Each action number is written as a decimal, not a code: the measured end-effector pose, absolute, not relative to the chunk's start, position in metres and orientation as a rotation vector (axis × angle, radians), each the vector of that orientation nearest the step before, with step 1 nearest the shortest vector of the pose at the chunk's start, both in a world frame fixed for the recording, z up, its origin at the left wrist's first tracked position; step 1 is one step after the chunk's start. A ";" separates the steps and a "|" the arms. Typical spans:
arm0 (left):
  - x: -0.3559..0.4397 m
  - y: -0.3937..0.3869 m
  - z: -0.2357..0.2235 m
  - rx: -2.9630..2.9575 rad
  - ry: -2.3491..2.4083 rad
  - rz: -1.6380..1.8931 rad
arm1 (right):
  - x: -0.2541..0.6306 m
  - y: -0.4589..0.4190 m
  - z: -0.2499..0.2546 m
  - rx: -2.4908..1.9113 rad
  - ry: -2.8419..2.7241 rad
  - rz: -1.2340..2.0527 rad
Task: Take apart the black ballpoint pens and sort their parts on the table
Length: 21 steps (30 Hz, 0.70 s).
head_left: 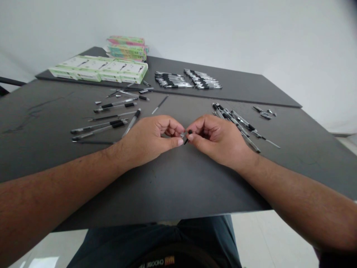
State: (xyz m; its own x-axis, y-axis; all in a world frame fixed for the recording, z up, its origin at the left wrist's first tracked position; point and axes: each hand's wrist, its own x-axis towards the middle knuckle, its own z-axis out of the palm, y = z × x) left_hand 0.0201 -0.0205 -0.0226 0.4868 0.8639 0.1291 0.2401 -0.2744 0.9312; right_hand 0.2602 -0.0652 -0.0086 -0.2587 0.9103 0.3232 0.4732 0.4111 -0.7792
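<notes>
Fingertip pinch | my left fingers shut on silver pen piece, right fingers on black-tipped pen piece, tips together because parts are tiny | loose pens at 10 o'clock

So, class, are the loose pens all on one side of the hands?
No, loose pens lie beside the left hand, other pens beside the right hand.

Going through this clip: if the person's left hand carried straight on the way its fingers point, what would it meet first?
The left hand would probably meet the small black pen part pinched by the right hand's fingertips, right in front of it, though depth is hard to judge here.
</notes>
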 end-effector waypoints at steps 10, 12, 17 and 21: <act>0.020 -0.021 -0.027 1.740 0.887 0.802 | 0.256 -0.067 -0.007 -1.163 -1.931 0.667; 0.020 -0.021 -0.026 1.754 0.900 0.797 | 0.256 -0.068 -0.006 -1.152 -1.942 0.661; 0.020 -0.021 -0.025 1.782 0.900 0.798 | 0.256 -0.068 -0.006 -1.126 -1.990 0.601; 0.020 -0.022 -0.024 1.777 0.929 0.794 | 0.256 -0.068 -0.007 -1.145 -1.981 0.578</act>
State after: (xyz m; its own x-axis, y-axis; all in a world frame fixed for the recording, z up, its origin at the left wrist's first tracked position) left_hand 0.0203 -0.0221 -0.0237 0.5012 0.8581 0.1119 0.2443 -0.2644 0.9330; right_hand 0.2563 -0.0677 -0.0074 -0.3075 0.8688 0.3881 0.5237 0.4951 -0.6932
